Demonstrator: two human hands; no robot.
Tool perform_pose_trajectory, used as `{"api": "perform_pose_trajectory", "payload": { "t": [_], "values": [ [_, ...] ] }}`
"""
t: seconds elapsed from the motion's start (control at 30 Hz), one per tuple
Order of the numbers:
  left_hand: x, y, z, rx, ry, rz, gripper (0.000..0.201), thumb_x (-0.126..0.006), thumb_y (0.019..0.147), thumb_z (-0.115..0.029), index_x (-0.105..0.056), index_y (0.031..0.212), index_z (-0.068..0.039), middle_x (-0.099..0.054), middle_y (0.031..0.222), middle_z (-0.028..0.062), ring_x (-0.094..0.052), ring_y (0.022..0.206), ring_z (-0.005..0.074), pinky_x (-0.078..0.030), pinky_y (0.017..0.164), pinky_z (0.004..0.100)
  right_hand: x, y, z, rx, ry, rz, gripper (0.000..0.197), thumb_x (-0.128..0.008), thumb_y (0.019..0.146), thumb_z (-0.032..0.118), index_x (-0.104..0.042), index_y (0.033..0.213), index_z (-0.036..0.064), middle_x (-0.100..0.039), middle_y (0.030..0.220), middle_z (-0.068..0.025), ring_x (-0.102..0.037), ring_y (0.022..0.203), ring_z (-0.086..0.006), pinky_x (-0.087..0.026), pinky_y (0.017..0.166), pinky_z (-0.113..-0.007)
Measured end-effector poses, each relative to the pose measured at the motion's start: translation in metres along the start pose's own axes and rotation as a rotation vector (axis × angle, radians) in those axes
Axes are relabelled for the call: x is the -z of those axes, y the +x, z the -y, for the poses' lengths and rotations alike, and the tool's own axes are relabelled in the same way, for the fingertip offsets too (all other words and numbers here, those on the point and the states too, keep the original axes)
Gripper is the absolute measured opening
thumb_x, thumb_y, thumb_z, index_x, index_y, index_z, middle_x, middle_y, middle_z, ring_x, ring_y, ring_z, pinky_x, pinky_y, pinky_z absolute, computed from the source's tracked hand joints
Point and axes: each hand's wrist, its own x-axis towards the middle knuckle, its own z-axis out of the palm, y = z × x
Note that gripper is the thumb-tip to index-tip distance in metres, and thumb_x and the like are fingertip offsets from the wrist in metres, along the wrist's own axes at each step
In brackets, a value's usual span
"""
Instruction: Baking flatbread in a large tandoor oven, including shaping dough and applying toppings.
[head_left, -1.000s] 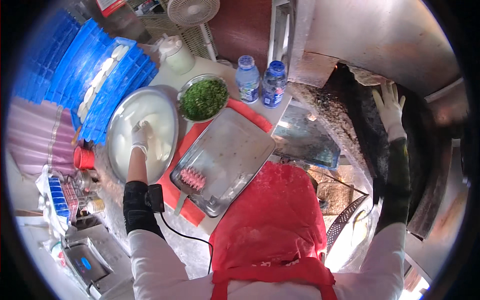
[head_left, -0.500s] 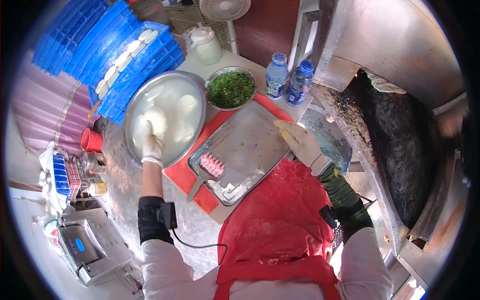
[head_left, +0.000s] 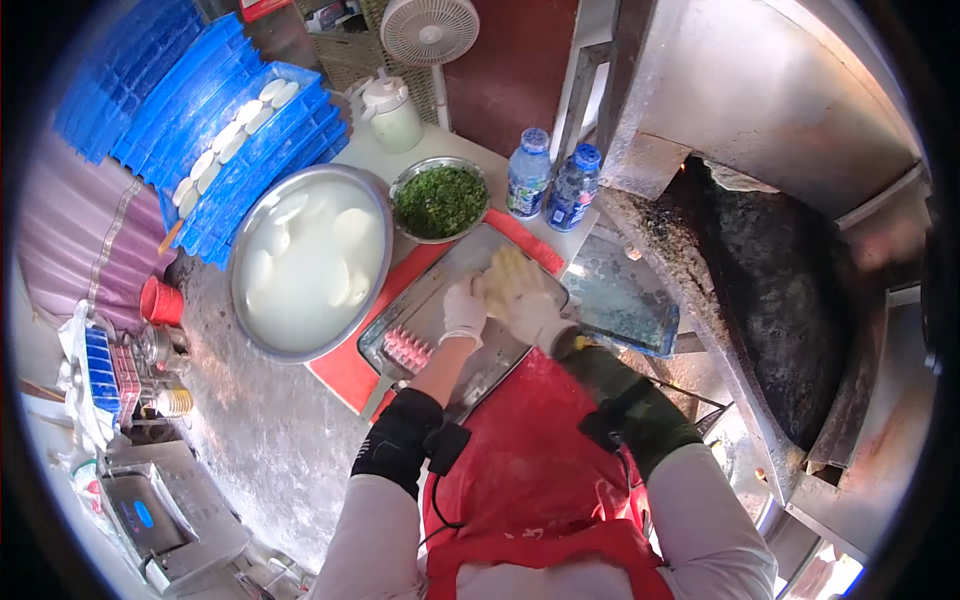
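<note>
My left hand (head_left: pixel 465 308), in a white glove, meets my right hand (head_left: pixel 525 303) above the metal tray (head_left: pixel 437 277). The left fingers are drawn together at the right hand's edge; whatever they hold is hidden. My gloved right hand is stretched out and yellowish over the fingers, blurred by motion. A pink-headed brush (head_left: pixel 407 350) with a flat grey handle lies on the tray's near left part, partly beyond its rim. Left of the tray, a large steel basin (head_left: pixel 236 290) holds cloudy liquid and several white dough pieces (head_left: pixel 354 230).
Behind the tray stand a bowl of chopped greens (head_left: pixel 440 200), two blue-capped bottles (head_left: pixel 528 172) (head_left: pixel 573 187) and a pale green jug (head_left: pixel 393 112). Stacked blue crates (head_left: pixel 225 200) carry white dough pieces at the back left. A blackened oven opening (head_left: pixel 780 290) is at right.
My left hand has left the basin and moved right to the tray. The round dough piece it was gripping is gone from its place. My right hand has moved left over the tray.
</note>
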Motion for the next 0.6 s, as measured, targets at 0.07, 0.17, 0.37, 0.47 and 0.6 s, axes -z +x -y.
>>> {"api": "perform_pose_trajectory", "payload": {
  "t": [0.07, 0.17, 0.37, 0.47, 0.6],
  "values": [
    [0.003, 0.010, 0.004, -0.022, 0.103, 0.119, 0.027, -0.057, 0.084, -0.027, -0.061, 0.096, -0.004, -0.062, 0.086, 0.0238, -0.059, 0.084, 0.0427, -0.047, 0.074, 0.0485, 0.006, -0.006, 0.011, 0.028, 0.047, -0.009, 0.069, -0.053, 0.084, 0.032, -0.028, 0.141, 0.0044, -0.029, 0.144, -0.0197, -0.026, 0.135, -0.0352, -0.022, 0.110, -0.045],
    [0.006, 0.016, 0.016, -0.112, 0.132, 0.125, 0.036, -0.060, 0.081, -0.024, -0.056, 0.110, -0.004, -0.060, 0.094, 0.0261, -0.058, 0.088, 0.0429, -0.046, 0.075, 0.0494, 0.003, 0.020, 0.021, -0.119, 0.125, 0.014, 0.059, -0.060, 0.076, 0.033, -0.046, 0.126, 0.0078, -0.035, 0.139, -0.0226, -0.032, 0.130, -0.0365, -0.032, 0.102, -0.046],
    [0.048, 0.026, 0.013, -0.023, 0.211, 0.429, 0.046, -0.065, 0.071, -0.017, -0.055, 0.112, 0.002, -0.060, 0.096, 0.0268, -0.061, 0.086, 0.0349, -0.049, 0.073, 0.0392, 0.021, 0.048, 0.027, -0.567, 0.315, 0.290, 0.021, -0.065, 0.070, 0.027, -0.071, 0.077, 0.0091, -0.063, 0.104, -0.0184, -0.062, 0.096, -0.0314, -0.052, 0.071, -0.044],
    [0.045, 0.028, 0.058, 0.125, -0.378, 0.406, 0.042, -0.065, 0.080, -0.026, -0.057, 0.109, 0.003, -0.063, 0.092, 0.0182, -0.062, 0.082, 0.0220, -0.048, 0.072, 0.0333, -0.013, 0.046, -0.003, -0.301, 0.149, 0.455, 0.021, -0.061, 0.075, 0.027, -0.070, 0.085, 0.0110, -0.064, 0.100, -0.0161, -0.062, 0.095, -0.0293, -0.051, 0.074, -0.043],
    [-0.037, -0.013, -0.153, 0.335, -0.849, 0.522, 0.034, -0.056, 0.088, -0.032, -0.060, 0.098, 0.001, -0.062, 0.087, 0.0094, -0.059, 0.081, 0.0163, -0.048, 0.073, 0.0308, -0.085, -0.006, -0.095, -0.190, -0.017, -0.351, 0.029, -0.051, 0.085, 0.030, -0.065, 0.103, 0.0116, -0.064, 0.105, -0.0128, -0.060, 0.099, -0.0280, -0.047, 0.084, -0.038]
  ]
}}
